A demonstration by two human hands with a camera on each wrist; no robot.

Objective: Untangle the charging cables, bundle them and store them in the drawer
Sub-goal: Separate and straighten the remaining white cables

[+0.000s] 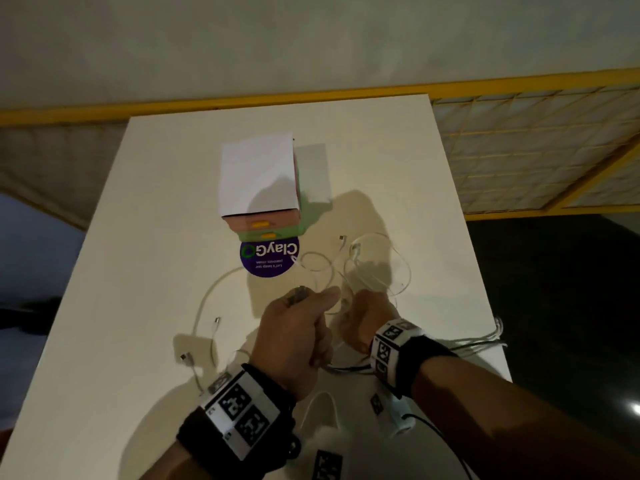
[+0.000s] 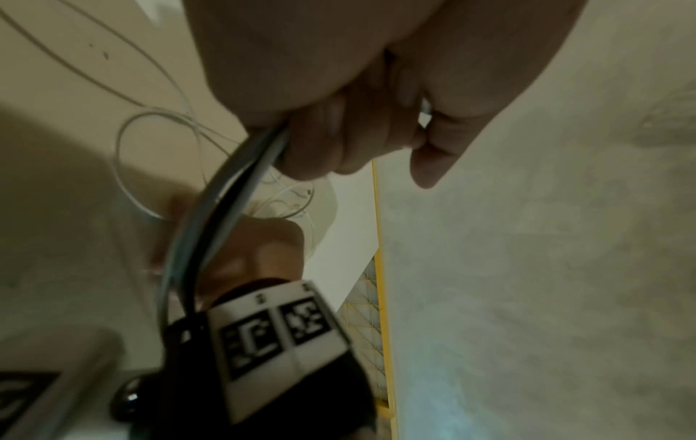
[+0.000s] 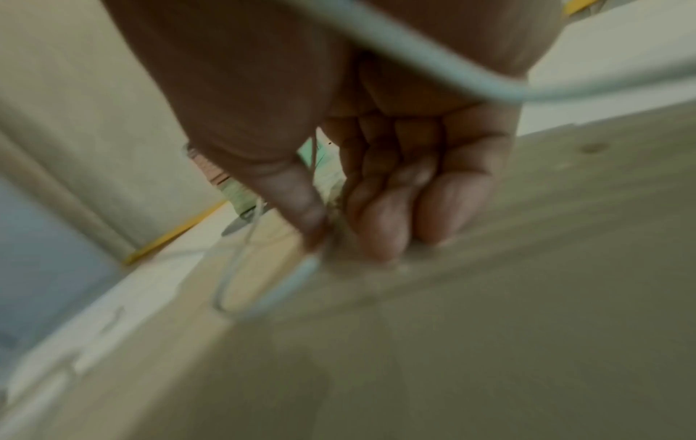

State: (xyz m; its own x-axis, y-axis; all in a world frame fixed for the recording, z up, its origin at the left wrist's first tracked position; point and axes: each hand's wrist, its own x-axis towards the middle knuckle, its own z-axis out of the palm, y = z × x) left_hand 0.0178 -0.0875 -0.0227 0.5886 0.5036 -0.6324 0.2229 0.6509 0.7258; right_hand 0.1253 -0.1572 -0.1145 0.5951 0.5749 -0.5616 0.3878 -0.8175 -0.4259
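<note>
Several white cables (image 1: 363,268) lie looped and crossed on the white table (image 1: 138,271), just in front of the small drawer box (image 1: 259,188), whose drawers look shut. From the head view, my left hand (image 1: 298,330) is clenched around a gathered run of cable, with a plug end sticking out by the thumb. My right hand (image 1: 370,317) sits just beside it, down among the loops; its grip I cannot read from up here. I judge the main risk is pulling too early: with loops overlapping like this, a tug from either hand could tighten a crossing into a knot, or drag the loose plugs (image 1: 185,357) off the table edge.

From the left wrist view, the fingers (image 2: 331,143) are curled around a few strands, grey and dark, which leave the bottom of the fist and arc toward the other wrist. More loops lie on the table beyond.

From the right wrist view, which is blurred, the thumb and forefinger seem to pinch a thin cable (image 3: 241,262) close to the table, while the other fingertips (image 3: 384,232) point down, touching or almost touching the surface. A thicker strand crosses over the back of the wrist and could snag.
</note>
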